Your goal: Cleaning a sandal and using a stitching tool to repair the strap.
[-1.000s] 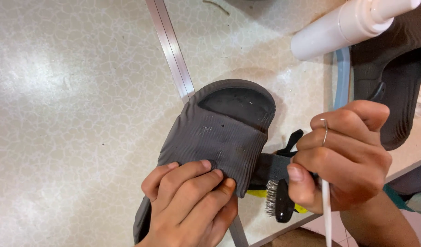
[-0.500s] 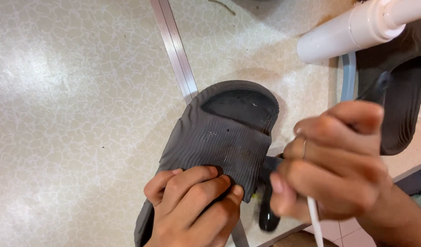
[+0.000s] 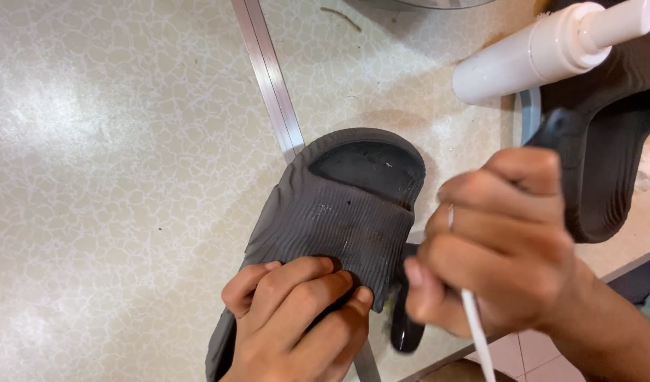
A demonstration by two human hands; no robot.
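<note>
Since a second ago the right hand (image 3: 501,247), fingers clamped on a black brush (image 3: 404,325), has swung it to the grey slide sandal's (image 3: 339,212) four-o'clock edge, while the left hand (image 3: 296,318) stays pressed, fingers together, at its six-o'clock end on the speckled floor (image 3: 113,177), suggesting scrubbing continues.

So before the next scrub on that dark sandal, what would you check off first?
1. Dark grey ribbed rubber slide sandal pinned down: ok, the left hand presses on its strap.
2. Black-handled brush in a firm grip: ok, the right hand is closed around it.
3. Bristles meeting the sandal: cannot tell, the brush head is blurred and partly hidden.
4. Left fingers away from the brush: not ok, they sit right beside it.
5. Sandal fully on the pale patterned counter: cannot tell, its heel runs out of the picture near the counter's edge.
6. White plastic bottle out of the way: ok, it lies farther back.
</note>
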